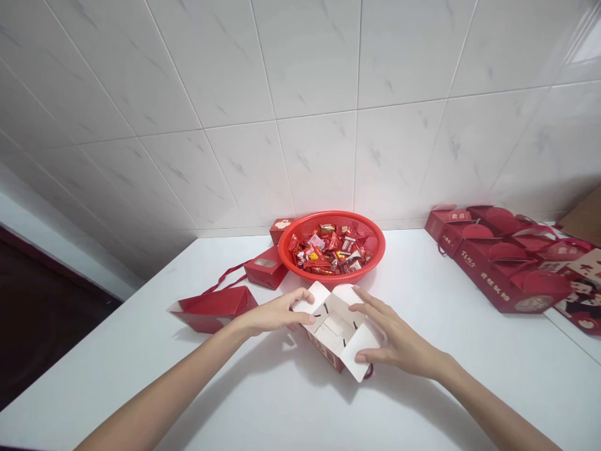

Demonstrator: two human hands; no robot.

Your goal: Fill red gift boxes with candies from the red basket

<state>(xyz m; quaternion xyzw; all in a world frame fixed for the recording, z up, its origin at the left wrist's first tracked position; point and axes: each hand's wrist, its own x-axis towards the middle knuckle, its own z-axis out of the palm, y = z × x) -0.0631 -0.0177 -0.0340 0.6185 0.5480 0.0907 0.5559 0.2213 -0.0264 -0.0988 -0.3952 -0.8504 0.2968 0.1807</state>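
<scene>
Red card outside and plain white within, the open gift box [333, 326] stands on the counter [263, 401] right between the 2 hands, its mouth facing up and its body turned cornerwise. No side of the mouth looks clearly longer, so I cannot tell a long axis. Straight beyond it, with the near rim just past the far flaps, stands the red plastic mesh basket [359, 228], filled with wrapped candies [328, 254]. Both hands look about equally near that rim; I cannot pick out a nearer 1.

The left hand [282, 311] has a narrow grip, thumb and forefinger closed about the left flap. The right hand [397, 335] has a wide grip, its thumb lying on the near flap and its fingers spread along the far right side, bracing the box without pinching it.

Left of the basket are a windowed red box [267, 269] and, nearer the left forearm, a ribbon-handled red bag [211, 310]. Well to the right sits a cluster of red cartons [488, 269].
</scene>
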